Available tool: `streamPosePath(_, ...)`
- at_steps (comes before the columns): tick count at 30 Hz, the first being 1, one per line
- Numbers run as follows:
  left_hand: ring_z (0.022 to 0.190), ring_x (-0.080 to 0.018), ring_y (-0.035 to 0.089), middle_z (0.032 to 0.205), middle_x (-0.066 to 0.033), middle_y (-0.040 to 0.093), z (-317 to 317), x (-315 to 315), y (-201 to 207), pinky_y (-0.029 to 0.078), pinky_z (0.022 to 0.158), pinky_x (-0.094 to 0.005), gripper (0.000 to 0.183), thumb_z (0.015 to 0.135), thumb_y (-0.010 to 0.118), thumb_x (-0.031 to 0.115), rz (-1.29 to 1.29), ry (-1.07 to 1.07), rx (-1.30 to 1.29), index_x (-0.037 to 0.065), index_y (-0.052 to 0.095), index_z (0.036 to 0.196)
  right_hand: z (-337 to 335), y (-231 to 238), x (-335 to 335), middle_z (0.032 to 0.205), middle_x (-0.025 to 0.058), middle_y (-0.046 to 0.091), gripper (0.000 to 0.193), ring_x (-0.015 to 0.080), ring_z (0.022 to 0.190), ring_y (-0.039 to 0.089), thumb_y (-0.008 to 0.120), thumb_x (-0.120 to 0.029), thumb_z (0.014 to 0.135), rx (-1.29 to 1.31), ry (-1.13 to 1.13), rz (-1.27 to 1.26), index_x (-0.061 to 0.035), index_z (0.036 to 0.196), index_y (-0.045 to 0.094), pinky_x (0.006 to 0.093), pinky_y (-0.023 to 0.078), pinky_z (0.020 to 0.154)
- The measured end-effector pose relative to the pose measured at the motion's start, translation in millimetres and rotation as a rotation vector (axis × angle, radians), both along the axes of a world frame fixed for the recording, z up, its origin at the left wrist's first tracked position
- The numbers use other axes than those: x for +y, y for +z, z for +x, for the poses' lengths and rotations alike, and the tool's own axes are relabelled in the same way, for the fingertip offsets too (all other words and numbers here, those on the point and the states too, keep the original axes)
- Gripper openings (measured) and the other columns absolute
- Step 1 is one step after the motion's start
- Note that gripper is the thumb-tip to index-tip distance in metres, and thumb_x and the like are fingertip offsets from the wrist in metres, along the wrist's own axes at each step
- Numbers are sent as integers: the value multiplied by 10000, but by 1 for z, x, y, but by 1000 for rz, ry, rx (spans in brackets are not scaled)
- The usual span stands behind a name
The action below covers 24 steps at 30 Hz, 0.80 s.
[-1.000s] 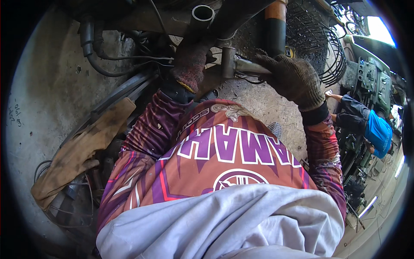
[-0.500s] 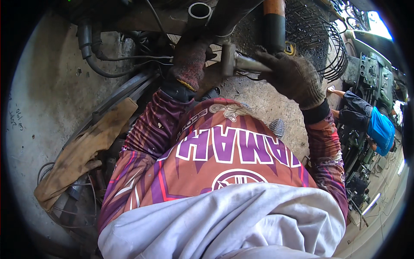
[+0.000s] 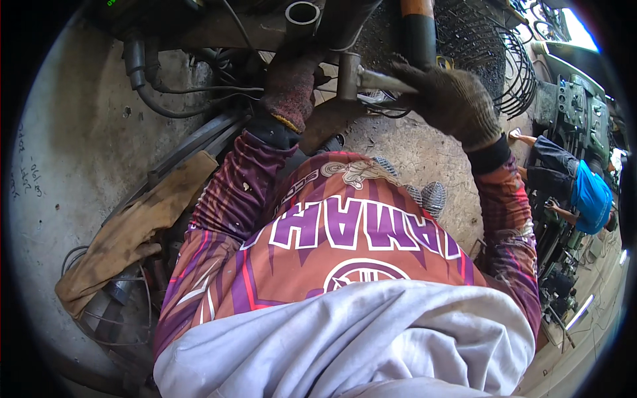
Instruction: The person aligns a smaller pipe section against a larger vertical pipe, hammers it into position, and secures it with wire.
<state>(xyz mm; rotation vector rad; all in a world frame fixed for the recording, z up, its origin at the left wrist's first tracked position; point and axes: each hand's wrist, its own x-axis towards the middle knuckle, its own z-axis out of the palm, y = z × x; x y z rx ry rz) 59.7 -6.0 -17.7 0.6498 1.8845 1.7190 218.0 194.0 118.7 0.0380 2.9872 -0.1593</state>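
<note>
My right hand (image 3: 454, 103), in a worn grey-brown knit glove, is closed round the shaft of a metal hammer (image 3: 349, 77). The hammer's cylindrical head stands just below a dark, thick tube-like part (image 3: 346, 23) at the top; I cannot tell whether they touch. My left hand (image 3: 292, 86), in a dark reddish glove, is closed at that part's lower left side, under an open-ended metal tube (image 3: 302, 18). Its fingers are mostly in shadow, so what they grip is hidden. A black and orange cylindrical handle (image 3: 419, 36) stands just beyond my right hand.
Cables (image 3: 192, 89) run on the left beside a scuffed wall (image 3: 73, 126). A brown cloth (image 3: 136, 229) lies over metal pieces. A coiled wire basket (image 3: 514, 73) is at upper right. Farther right, a person in a blue shirt (image 3: 590, 198) is near green machinery (image 3: 580, 109).
The hammer head has moved up and slightly left, closer to the dark part. My right hand has risen a little with it. The left hand stays in about the same place.
</note>
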Motion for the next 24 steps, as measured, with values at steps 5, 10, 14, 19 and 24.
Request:
streamPosePath(5, 791, -190, 630, 955, -67, 661, -1, 2, -16, 542, 726, -335, 387, 807, 699, 56, 116, 67, -63, 126, 673, 1187, -2, 5, -5, 859, 94, 673, 494, 289, 748, 716, 638, -464, 927, -131, 91, 140, -280, 1383, 579, 398, 591, 673)
streamPosePath(10, 757, -145, 610, 913, -35, 648, -5, 3, -11, 538, 699, -307, 308, 841, 691, 91, 73, 72, -144, 104, 683, 1149, 4, -3, 4, 856, 94, 661, 494, 297, 744, 714, 642, -454, 927, -10, 63, 88, -279, 1385, 578, 401, 588, 665)
streamPosePath(14, 827, -184, 644, 979, -70, 644, -8, 1, -10, 557, 749, -320, 445, 772, 680, -73, -29, 39, -193, 138, 687, 1163, 6, -4, 3, 856, 100, 677, 487, 290, 768, 715, 663, -432, 921, -13, 30, 69, -273, 1375, 589, 401, 581, 672)
streamPosePath(19, 817, -168, 639, 991, -64, 647, -3, -3, -4, 557, 747, -300, 395, 827, 660, -52, -10, 26, -114, 126, 677, 1179, 31, -27, -12, 906, 116, 701, 538, 295, 824, 719, 719, -389, 896, 57, -20, -184, -177, 1372, 586, 423, 570, 714)
streamPosePath(24, 811, -130, 633, 981, -31, 674, 23, 9, 22, 537, 729, -289, 244, 939, 660, 146, 218, 255, -315, 71, 668, 1171, 66, -64, -61, 927, 100, 676, 509, 155, 741, 669, 696, -230, 942, 234, -621, -1037, -81, 1401, 532, 312, 537, 643)
